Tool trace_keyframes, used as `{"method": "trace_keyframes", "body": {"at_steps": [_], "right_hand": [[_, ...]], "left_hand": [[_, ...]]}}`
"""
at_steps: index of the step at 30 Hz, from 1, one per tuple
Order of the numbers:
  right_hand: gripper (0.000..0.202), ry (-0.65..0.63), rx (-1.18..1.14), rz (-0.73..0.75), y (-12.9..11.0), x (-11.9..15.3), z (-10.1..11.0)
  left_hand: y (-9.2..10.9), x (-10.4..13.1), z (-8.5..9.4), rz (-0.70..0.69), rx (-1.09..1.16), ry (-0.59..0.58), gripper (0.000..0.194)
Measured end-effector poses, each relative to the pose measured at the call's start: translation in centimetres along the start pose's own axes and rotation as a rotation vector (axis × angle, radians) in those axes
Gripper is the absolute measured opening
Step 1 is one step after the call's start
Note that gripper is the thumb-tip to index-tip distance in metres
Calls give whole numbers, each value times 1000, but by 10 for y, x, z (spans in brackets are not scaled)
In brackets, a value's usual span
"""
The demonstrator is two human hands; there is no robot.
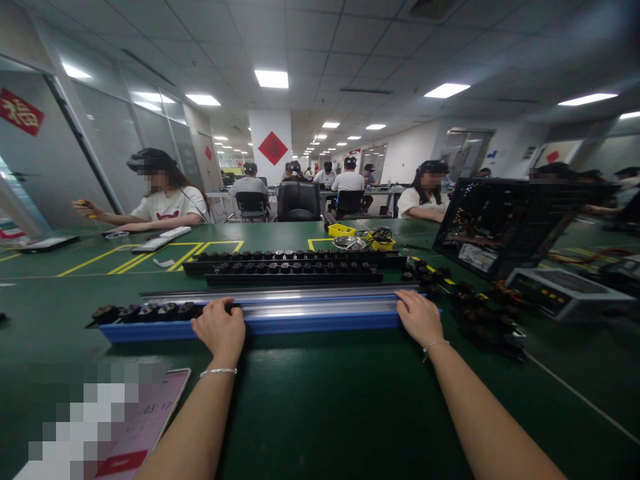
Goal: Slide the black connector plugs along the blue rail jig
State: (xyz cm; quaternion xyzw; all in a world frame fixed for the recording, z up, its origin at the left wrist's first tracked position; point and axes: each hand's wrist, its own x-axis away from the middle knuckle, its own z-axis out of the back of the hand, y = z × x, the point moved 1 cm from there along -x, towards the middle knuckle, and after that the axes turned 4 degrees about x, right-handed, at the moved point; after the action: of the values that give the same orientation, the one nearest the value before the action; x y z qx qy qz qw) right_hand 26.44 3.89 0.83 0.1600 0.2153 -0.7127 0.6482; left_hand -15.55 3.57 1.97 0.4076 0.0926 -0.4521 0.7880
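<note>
A long blue rail (320,323) with a shiny metal channel lies across the green table. Several black parts (150,311) sit in a row at its left end. My left hand (220,325) is closed on the rail just right of those parts, its fingers curled over the channel; whether it also holds a black part is hidden. At the rail's right end rests my right hand (420,319), its fingers together over the edge. Behind the blue rail, two dark rails (295,277) carry rows of black parts.
A phone (145,427) lies at the front left. Loose black parts (480,310) are heaped on the right, near a metal power supply box (570,293) and an open computer case (500,227). Yellow trays (341,230) stand farther back. People sit beyond the table.
</note>
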Motion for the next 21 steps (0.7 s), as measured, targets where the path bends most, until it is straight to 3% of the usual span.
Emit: {"method": "trace_keyframes", "body": {"at_steps": [21], "right_hand": [[42, 15, -2, -11, 2, 0, -4]], "left_hand": [[-3, -2, -8, -38, 95, 19, 26]]}}
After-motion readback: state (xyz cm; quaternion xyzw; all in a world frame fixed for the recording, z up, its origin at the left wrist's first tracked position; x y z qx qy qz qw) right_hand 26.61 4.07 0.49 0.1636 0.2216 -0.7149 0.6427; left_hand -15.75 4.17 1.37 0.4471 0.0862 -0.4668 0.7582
